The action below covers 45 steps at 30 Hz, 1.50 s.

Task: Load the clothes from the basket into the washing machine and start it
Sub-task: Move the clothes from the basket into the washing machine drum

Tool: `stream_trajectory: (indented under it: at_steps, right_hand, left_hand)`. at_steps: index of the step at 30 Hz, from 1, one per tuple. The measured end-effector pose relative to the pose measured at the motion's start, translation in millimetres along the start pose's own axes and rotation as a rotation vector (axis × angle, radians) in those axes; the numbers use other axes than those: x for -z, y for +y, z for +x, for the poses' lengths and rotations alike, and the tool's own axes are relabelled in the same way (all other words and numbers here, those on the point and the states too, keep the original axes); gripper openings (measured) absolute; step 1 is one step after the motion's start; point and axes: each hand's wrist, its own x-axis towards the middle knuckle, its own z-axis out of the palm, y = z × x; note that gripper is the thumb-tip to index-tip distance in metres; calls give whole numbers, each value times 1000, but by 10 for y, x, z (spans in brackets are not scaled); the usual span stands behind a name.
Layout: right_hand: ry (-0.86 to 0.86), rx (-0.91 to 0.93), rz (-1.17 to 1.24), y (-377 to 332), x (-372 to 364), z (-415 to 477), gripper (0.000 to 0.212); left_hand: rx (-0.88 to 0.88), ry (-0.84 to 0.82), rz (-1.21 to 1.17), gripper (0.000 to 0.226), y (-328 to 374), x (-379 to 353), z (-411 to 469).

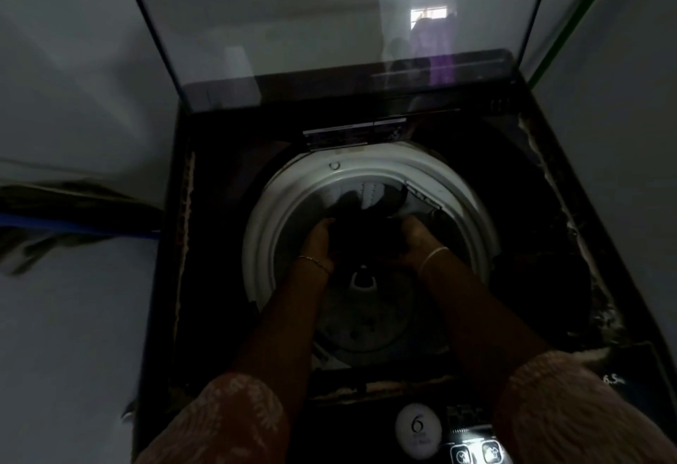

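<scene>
Two hands: both reach down into the drum; the left hand holds the left side of a dark crumpled cloth bundle, and the right hand holds its right side.
Fingers: on both hands they curl into the dark cloth and grip it; in this dim light I cannot tell if they are spread or pressed together.
Place of the clothes: the dark cloth bundle is between the hands, in the middle of the opening, below the rim; some pale clothes lie behind it, at the back wall of the drum.
Drum: round white plastic rim, set in the black top-loading washing machine; a grey pulsator plate shows at the bottom, near the front.
Lid: clear glass lid, standing open at the back edge of the machine.
Wrists: a thin metal bangle on the left, another bangle on the right.
Sleeves: pink patterned fabric sleeves at the bottom.
Front edge of the machine: a round white sticker with "6", just beside a dark control panel.
</scene>
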Motion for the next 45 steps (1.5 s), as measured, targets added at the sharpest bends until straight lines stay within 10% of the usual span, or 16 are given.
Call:
stream_trajectory:
  at_steps: [14,31,45]
  right_hand:
    - [-142,263,102,-286,104,-949,24]
    - [-83,593,625,-179,2590,-2387,29]
    - [165,350,647,223,4601,-1873,30]
  left_hand:
    - [-203,-231,-8,32,252,-322,-1050]
    - [-102,-606,230,23,-1383,-2370,-2327]
    - [54,-350,429,24,-2945,-3418,-1782]
